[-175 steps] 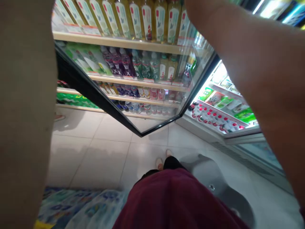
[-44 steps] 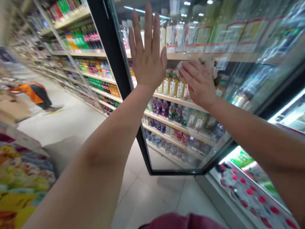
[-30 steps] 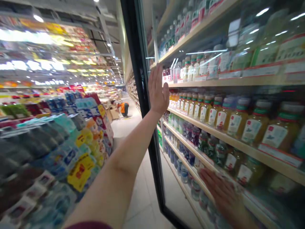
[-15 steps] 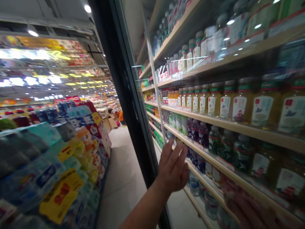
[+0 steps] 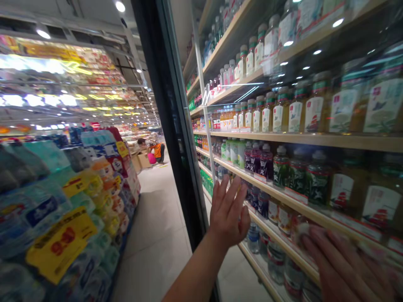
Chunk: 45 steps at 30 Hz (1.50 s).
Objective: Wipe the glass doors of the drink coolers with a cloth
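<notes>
My left hand (image 5: 228, 212) is raised at the edge of a glass door with a black frame (image 5: 176, 138). Its fingers are spread and its back faces me; whether the palm presses the glass I cannot tell. At the lower right, my right hand (image 5: 346, 264) is blurred, its fingers stretched out toward a bottle with a pale cap (image 5: 302, 230). No grip on that bottle can be made out. Beyond the glass, shelves hold rows of drinks, among them yellow tea bottles (image 5: 313, 111), dark purple bottles (image 5: 266, 161) and green-labelled bottles (image 5: 316, 172).
Stacked multipacks (image 5: 72, 176) with a yellow price sign (image 5: 61, 243) line the left of a tiled aisle (image 5: 154, 218). Further down it, a person in an orange vest (image 5: 156, 151) crouches beside cardboard boxes (image 5: 143, 160). Ceiling lights reflect in the glass.
My right hand has come further into view at the lower right. My left hand keeps its place by the door edge, its fingers a little more spread. The view has tilted down slightly.
</notes>
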Tool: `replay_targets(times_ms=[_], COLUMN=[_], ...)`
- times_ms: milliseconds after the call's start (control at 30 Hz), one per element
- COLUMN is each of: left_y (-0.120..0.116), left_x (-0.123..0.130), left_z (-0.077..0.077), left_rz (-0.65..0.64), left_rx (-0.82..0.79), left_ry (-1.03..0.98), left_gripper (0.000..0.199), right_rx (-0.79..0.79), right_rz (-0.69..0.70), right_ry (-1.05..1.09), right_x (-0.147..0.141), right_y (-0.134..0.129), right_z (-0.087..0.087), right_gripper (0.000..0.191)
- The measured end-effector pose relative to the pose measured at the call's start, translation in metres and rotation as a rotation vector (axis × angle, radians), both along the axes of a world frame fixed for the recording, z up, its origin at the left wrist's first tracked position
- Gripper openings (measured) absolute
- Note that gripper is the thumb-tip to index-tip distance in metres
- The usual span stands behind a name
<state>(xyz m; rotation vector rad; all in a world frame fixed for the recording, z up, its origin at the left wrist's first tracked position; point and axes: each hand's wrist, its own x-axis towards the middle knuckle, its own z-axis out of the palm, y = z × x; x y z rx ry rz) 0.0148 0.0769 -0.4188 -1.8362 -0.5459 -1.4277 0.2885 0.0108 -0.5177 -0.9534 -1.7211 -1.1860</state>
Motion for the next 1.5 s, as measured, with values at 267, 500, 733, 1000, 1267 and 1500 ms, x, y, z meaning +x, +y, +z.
replay_targets(times_ms=[267, 500, 733, 1000, 1267, 1500], left_y=[-0.02, -0.032, -0.022, -0.042, -0.034, -0.018], left_x=[0.002, 0.005, 0.002, -0.014, 0.0, 0.011], left_z=[0.007, 0.004, 0.009, 0.034, 0.029, 0.018], left_rz=[-0.029, 0.016, 0.047, 0.237, 0.301, 0.291], left_rx=[0.077, 0.137, -0.09, -0.361, -0.411, -0.403], left_ry=[-0.013, 0.017, 0.133, 0.333, 0.276, 0.205], left_gripper=[0.06, 0.046, 0.05, 0.061, 0.061, 0.066], right_rx=[-0.042, 0.05, -0.012, -0.188, -0.251, -0.29], right_rz=[0.057, 0.078, -0.002, -0.121, -0.087, -0.147], right_ry=[0.068, 0.031, 0.014, 0.024, -0.019, -0.118], right_x=[-0.023, -0.025, -0.03, -0.014, -0.003, 0.02], right_y=[-0.024, -0.028, -0.038, -0.033, -0.018, -0.023], right_z=[0.014, 0.0, 0.012, 0.069, 0.073, 0.049], right_gripper=[0.083, 0.078, 0.064, 0.058, 0.077, 0.087])
